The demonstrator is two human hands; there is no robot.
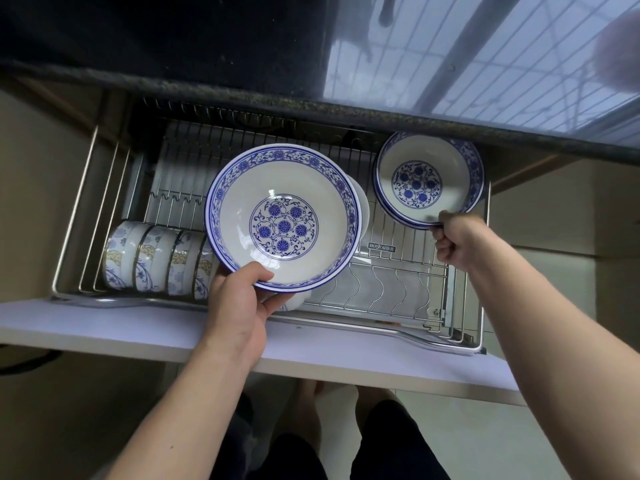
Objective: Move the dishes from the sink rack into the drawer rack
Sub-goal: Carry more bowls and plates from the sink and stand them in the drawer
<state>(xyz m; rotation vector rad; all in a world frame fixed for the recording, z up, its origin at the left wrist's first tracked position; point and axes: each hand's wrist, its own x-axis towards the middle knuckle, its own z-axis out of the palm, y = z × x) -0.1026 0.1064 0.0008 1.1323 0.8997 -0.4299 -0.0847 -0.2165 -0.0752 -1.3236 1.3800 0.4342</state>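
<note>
The pulled-out drawer rack [398, 289] of steel wire sits under the dark countertop edge. Over its middle, the left hand [242, 299] pinches the near rim of a large blue-and-white plate [282, 220], thumb on top, fingers curled beneath. At the rack's right rear, the right hand [453, 237] grips the near rims of a smaller stack of matching plates [429, 178]. A row of patterned bowls [156, 258] stands on edge at the rack's left front.

Both forearms bare, reaching up from the lower frame. Left hand [242, 299], centre frame: thumb on top, fingers curled beneath, pinching a rim. Right hand [457, 239], right of centre: fingers curled tight in a fist-like grip, wrist straight.
</note>
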